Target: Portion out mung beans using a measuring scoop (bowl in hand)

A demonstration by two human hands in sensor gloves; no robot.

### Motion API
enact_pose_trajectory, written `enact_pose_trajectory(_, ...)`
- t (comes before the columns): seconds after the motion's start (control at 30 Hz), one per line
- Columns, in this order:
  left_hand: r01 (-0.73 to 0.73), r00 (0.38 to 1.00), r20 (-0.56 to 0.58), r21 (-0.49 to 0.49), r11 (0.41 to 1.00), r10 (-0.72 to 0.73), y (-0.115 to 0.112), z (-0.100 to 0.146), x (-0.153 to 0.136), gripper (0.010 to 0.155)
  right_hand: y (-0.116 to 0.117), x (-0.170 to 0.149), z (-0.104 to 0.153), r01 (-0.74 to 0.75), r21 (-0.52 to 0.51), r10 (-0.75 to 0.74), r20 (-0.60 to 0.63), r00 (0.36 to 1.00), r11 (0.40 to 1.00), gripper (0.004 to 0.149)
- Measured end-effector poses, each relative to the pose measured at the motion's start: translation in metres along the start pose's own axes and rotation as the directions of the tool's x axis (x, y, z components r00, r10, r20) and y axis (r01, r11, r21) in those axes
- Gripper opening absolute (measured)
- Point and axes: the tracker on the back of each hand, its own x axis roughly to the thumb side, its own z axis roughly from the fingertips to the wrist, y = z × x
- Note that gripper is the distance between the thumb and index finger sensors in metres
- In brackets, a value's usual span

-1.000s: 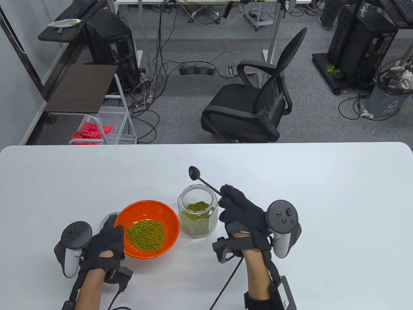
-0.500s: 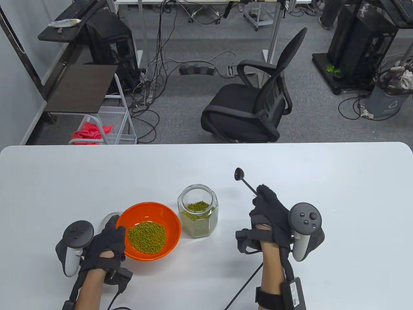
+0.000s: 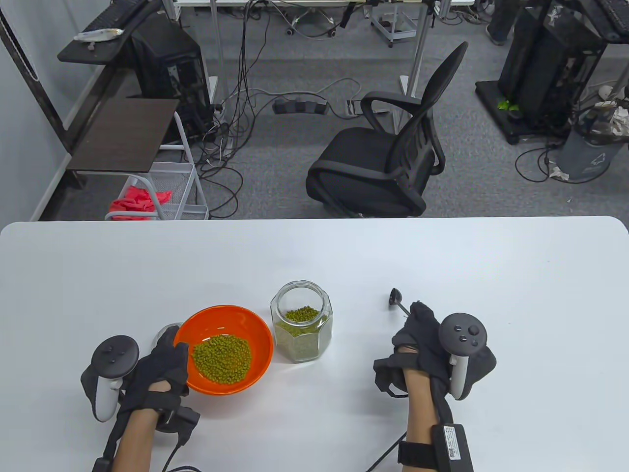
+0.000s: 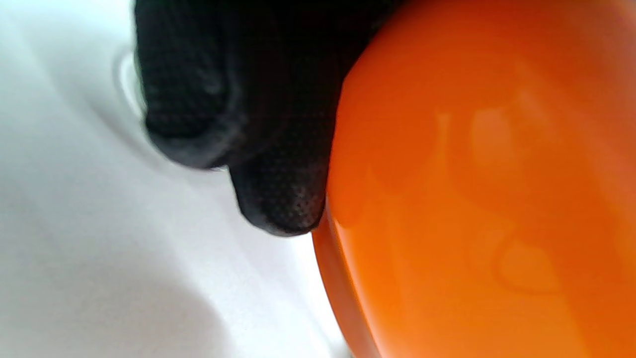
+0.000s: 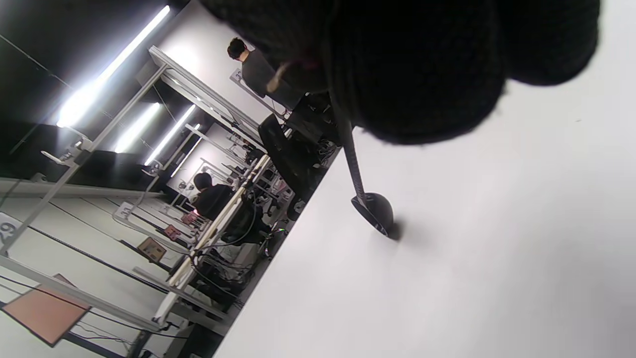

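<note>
White table [image 3: 491, 265] with rounded corners, grey carpet beyond, black office chair [image 3: 388, 157], tangled floor cables [image 3: 236, 123], left hand [image 3: 157, 373] gripping orange bowl [image 3: 245, 324] of mung beans [image 3: 222, 358], open glass jar [image 3: 300, 324] beside it, right hand [image 3: 425, 339] fingers closed on black scoop [image 3: 397, 299], its head touching the table.

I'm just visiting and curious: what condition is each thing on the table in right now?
Orange plastic bowl: holds a heap of mung beans, gripped at its rim by the left hand.
Clear glass jar: lidless, partly filled with beans.
Black measuring scoop: empty, head at the table, held by the right hand.
White table: bears everything.
</note>
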Motion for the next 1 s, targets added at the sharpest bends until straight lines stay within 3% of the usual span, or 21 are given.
enact_pose_trajectory(0.53, 0.002, 1.0, 0.0, 0.004, 1.0, -0.002, 0.001, 0.001, 0.0, 0.063, 0.007, -0.035, 0.003, -0.204, 0.026, 0.204, -0.021, 0.979, 0.979, 0.046)
enact_pose_trajectory(0.7, 0.003, 1.0, -0.005, 0.005, 1.0, -0.003, 0.001, 0.001, -0.001, 0.063, 0.016, -0.048, 0.005, -0.389, 0.055, 0.392, -0.043, 0.919, 0.92, 0.043)
enact_pose_trajectory(1.0, 0.002, 1.0, -0.008, 0.004, 1.0, -0.002, 0.001, 0.001, -0.001, 0.063, 0.026, -0.05, 0.005, -0.579, 0.05, 0.581, -0.061, 0.812, 0.814, 0.04)
